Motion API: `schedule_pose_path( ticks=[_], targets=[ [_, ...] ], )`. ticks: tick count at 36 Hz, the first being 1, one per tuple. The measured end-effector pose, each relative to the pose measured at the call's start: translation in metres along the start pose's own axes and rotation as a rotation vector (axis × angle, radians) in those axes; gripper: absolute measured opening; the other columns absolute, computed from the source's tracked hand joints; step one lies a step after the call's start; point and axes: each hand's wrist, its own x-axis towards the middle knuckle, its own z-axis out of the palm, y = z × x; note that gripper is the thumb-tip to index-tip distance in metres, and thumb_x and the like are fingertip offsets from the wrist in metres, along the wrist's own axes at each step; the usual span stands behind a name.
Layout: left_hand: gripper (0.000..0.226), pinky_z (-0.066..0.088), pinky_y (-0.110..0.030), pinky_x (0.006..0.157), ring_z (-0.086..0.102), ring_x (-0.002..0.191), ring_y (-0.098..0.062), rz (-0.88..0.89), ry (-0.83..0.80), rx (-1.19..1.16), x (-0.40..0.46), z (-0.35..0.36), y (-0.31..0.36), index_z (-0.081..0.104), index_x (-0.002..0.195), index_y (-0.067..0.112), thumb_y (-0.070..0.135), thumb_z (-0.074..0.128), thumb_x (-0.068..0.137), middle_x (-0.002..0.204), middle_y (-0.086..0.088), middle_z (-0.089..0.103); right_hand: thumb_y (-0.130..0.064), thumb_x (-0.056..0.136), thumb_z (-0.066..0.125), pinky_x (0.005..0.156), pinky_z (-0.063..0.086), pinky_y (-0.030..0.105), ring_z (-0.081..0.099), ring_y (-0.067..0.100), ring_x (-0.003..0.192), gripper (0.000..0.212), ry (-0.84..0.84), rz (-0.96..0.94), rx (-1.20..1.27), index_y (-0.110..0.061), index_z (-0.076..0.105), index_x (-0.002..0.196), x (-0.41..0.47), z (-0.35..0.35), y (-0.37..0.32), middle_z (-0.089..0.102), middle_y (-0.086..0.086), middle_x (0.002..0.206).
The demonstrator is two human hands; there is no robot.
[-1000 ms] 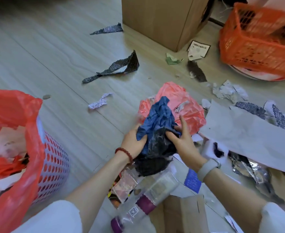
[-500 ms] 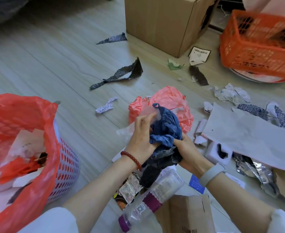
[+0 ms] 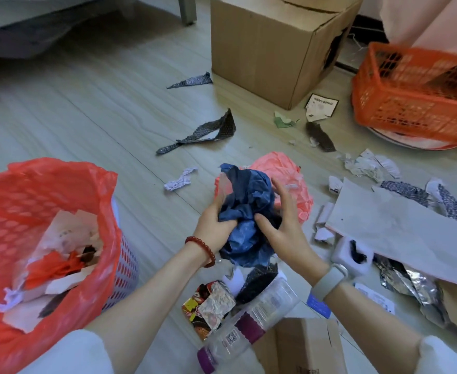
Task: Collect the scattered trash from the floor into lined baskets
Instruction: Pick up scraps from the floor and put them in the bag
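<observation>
The bare floor (image 3: 92,112) on the far left is wide open. The red-lined basket (image 3: 108,201) blocks the near left. On the right, paper scraps (image 3: 367,166), a big grey sheet (image 3: 400,228) and an orange crate (image 3: 416,103) fill the way. A brown box (image 3: 262,49) stands ahead

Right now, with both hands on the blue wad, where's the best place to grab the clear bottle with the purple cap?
Take the clear plastic bottle around its mid-body, from above. It lies on its side on the floor, so the round barrel faces up; its far end tucks under wrappers, and the purple cap end is narrower.
</observation>
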Motion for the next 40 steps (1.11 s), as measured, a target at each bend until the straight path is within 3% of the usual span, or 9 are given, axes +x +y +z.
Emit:
schedule_pose_path(
  ticks=[5,10,13,18,21,26,31,35,40],
  targets=[
    [0.039,0.053,-0.036,0.081,0.062,0.095,-0.027,-0.111,0.036,-0.208,0.005,-0.022,0.039,0.051,0.105,0.021,-0.012,0.041,0.086,0.102,-0.010,0.063,-0.050,0.077,0.058,0.107,0.010,0.004,-0.001,-0.007,0.139,0.081,-0.325,-0.119,-0.135,-0.061,-0.001,0.131,0.003,0.006,-0.027,-0.006,-0.020,0.152],
    [0.044,0.047,-0.040,0.096,0.050,0.120,-0.029,-0.231,-0.521,-0.696,-0.006,-0.056,0.093,0.039,0.138,0.011,0.028,0.035,0.097,0.134,-0.013,0.049,-0.028,0.069,0.079,0.106,0.029,0.011,0.022,0.003,0.134,0.094,-0.235,-0.180,-0.082,-0.064,0.012,0.123,0.026,0.020,-0.060,0.010,-0.007,0.147],
    [0.068,0.040,-0.037,0.103,0.040,0.131,-0.027,-0.184,-0.613,-0.748,-0.013,-0.080,0.117,0.033,0.142,0.013,0.058,0.023,0.092,0.143,-0.012,0.040,-0.008,0.071,0.076,0.105,0.037,0.024,0.034,0.009,0.125,0.078,-0.172,-0.259,-0.072,-0.053,0.032,0.118,0.032,0.028,-0.083,0.026,-0.002,0.137],
    [0.071,0.047,-0.026,0.096,0.047,0.127,-0.015,-0.112,-0.480,-0.576,-0.029,-0.118,0.135,0.035,0.141,0.026,0.066,0.009,0.088,0.139,0.001,0.049,-0.001,0.067,0.076,0.081,0.036,0.002,0.046,0.010,0.097,0.050,-0.072,-0.321,-0.147,-0.013,0.056,0.112,0.046,0.067,-0.123,0.041,0.000,0.111],
    [0.065,0.045,-0.028,0.094,0.051,0.121,-0.012,-0.105,-0.319,-0.402,-0.041,-0.148,0.136,0.038,0.137,0.032,0.065,0.009,0.089,0.136,0.008,0.051,0.003,0.067,0.071,0.074,0.039,0.014,0.049,0.013,0.086,0.040,-0.037,-0.319,-0.099,-0.014,0.059,0.101,0.054,0.090,-0.150,0.046,0.000,0.100],
    [0.036,0.037,-0.035,0.090,0.061,0.095,-0.013,-0.113,0.211,-0.039,-0.074,-0.236,0.117,0.066,0.097,0.035,0.049,0.033,0.095,0.109,0.006,0.065,0.011,0.071,0.059,0.055,0.035,0.021,0.045,0.009,0.059,0.044,-0.224,-0.237,0.163,-0.031,0.050,0.080,0.061,0.133,-0.199,0.053,-0.003,0.069],
    [0.024,0.046,-0.030,0.075,0.062,0.082,-0.020,-0.088,0.737,0.192,-0.114,-0.312,0.078,0.066,0.070,0.021,0.026,0.051,0.088,0.085,-0.006,0.068,-0.006,0.070,0.071,0.076,0.044,0.031,0.051,0.024,0.095,0.041,-0.469,-0.472,-0.365,-0.016,0.057,0.108,0.038,0.191,-0.198,0.049,0.000,0.111],
    [0.026,0.038,-0.031,0.095,0.051,0.115,-0.028,-0.260,0.722,0.601,-0.119,-0.336,0.025,0.063,0.110,0.014,0.022,0.051,0.089,0.120,-0.013,0.059,-0.026,0.081,0.061,0.071,0.046,0.040,0.050,0.036,0.100,0.046,-0.755,-0.606,-0.884,-0.020,0.046,0.124,0.023,0.254,-0.160,0.039,0.011,0.120],
    [0.060,0.034,-0.039,0.103,0.034,0.133,-0.028,-0.322,0.534,0.723,-0.124,-0.337,-0.025,0.015,0.147,0.019,0.022,0.042,0.094,0.151,-0.010,0.025,-0.016,0.087,0.053,0.077,0.049,0.046,0.038,0.041,0.116,0.069,-0.967,-0.623,-1.272,-0.025,0.016,0.144,0.017,0.316,-0.098,0.015,0.021,0.144]
  ],
)
